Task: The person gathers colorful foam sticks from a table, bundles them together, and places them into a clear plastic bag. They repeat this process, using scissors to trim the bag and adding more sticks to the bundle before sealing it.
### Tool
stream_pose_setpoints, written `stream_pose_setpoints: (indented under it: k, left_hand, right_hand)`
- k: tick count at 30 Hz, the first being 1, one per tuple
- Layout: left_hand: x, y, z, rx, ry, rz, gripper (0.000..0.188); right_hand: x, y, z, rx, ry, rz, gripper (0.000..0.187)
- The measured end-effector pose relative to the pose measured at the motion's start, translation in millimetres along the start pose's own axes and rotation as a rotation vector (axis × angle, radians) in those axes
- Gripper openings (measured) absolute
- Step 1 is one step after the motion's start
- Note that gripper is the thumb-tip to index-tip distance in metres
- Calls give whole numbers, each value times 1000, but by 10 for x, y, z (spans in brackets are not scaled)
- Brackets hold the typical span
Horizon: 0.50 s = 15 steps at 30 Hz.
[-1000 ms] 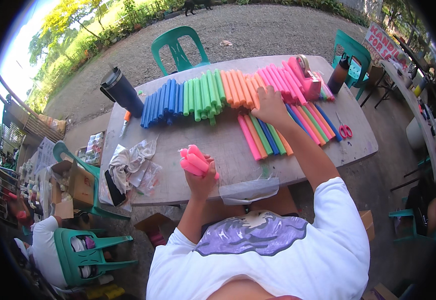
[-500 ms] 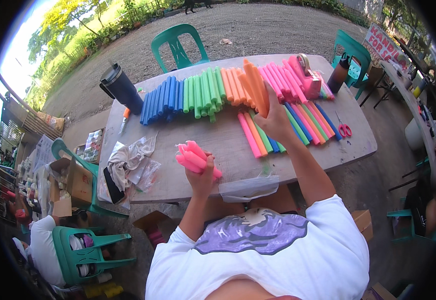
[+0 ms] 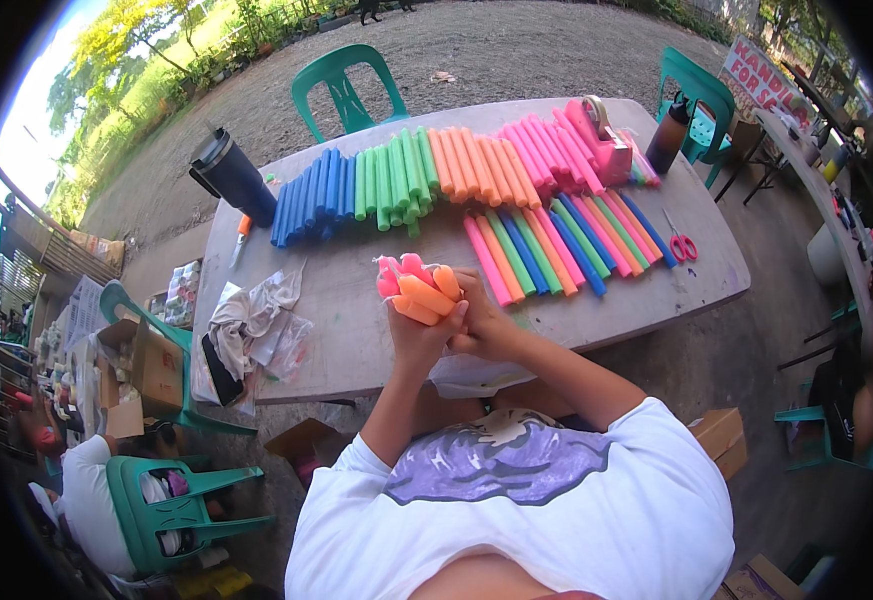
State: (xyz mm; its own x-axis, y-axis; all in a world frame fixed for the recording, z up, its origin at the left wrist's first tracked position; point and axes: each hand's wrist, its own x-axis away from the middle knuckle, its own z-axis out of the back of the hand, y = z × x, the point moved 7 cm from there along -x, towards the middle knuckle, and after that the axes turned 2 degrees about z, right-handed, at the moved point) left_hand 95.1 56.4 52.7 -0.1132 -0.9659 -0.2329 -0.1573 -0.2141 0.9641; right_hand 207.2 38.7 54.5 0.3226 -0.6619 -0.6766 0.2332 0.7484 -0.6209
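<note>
In front of my body, over the table's near side, both hands are together around one bunch of candles. My left hand (image 3: 418, 338) is closed around pink candles (image 3: 412, 266); short wicks show at their tips. My right hand (image 3: 486, 328) presses against it, its fingers wrapped round orange candles (image 3: 423, 296) lying beside the pink ones. The candles' lower ends are hidden by my hands. Beyond them, rows of blue candles (image 3: 313, 200), green candles (image 3: 394, 183), orange candles (image 3: 476, 166) and pink candles (image 3: 548, 150) lie side by side. A mixed-colour row (image 3: 546, 250) lies nearer me.
On the table (image 3: 356, 270) are a dark tumbler (image 3: 236, 182), an orange-handled knife (image 3: 242, 238), crumpled cloth and plastic (image 3: 256, 325), a pink tape dispenser (image 3: 601, 150), a dark bottle (image 3: 668, 138) and red-handled scissors (image 3: 682, 246). Green chairs (image 3: 351, 90) stand around. Another person (image 3: 96, 510) sits at lower left.
My right hand has brought orange candles from the far rows down to my left hand. The orange and pink candles are now together; my left hand has risen slightly to the right.
</note>
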Motion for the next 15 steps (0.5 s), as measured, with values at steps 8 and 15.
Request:
stream_pose_setpoints:
  k: [8, 15]
  left_hand:
    - [-71, -57, -33, 3, 18, -95, 79]
    - [-92, 101, -77, 23, -10, -154, 76]
  right_hand:
    - [33, 108, 11, -337, -20, -307, 82]
    - [-46, 51, -3, -268, -113, -241, 88]
